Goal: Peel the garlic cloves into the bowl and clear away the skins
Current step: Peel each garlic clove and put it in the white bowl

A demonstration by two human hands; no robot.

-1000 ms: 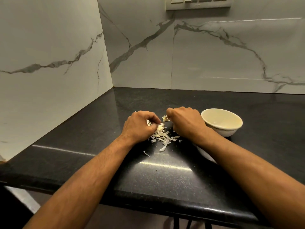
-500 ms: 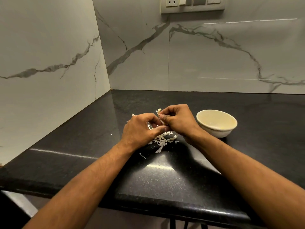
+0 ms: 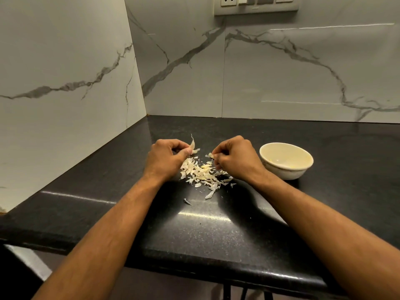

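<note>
**Both hands pinching over the skin pile**

Fingers [image 3: 173, 146] of the left hand [image 3: 165, 159] curled, thumb and forefinger pinching a clove [image 3: 192, 145] with a thin wisp of skin sticking up from it. Right hand [image 3: 234, 158] also curled, fingertips pinching a small pale piece [image 3: 210, 155]; too small to tell whether skin or clove. Hands apart, not touching each other.

Skins [image 3: 203, 173]: loose heap of pale flakes on the counter [image 3: 216, 234], left of the bowl [image 3: 286, 160], lying between and just below the two hands. A few stray flakes trail toward the near edge of the counter, one dark-looking sliver [image 3: 187, 201] set apart from the heap.

Bowl: cream, upright, just right of the right hand, near the wrist. Inside mostly pale; a yellowish bit at the far right inner wall, too blurred to identify.

Behind the bowl, marble wall [image 3: 281, 72] with grey veins; switch plate [image 3: 257, 5] at the top, above and left of the bowl. Both forearms bare, reaching in from the near edge.
</note>
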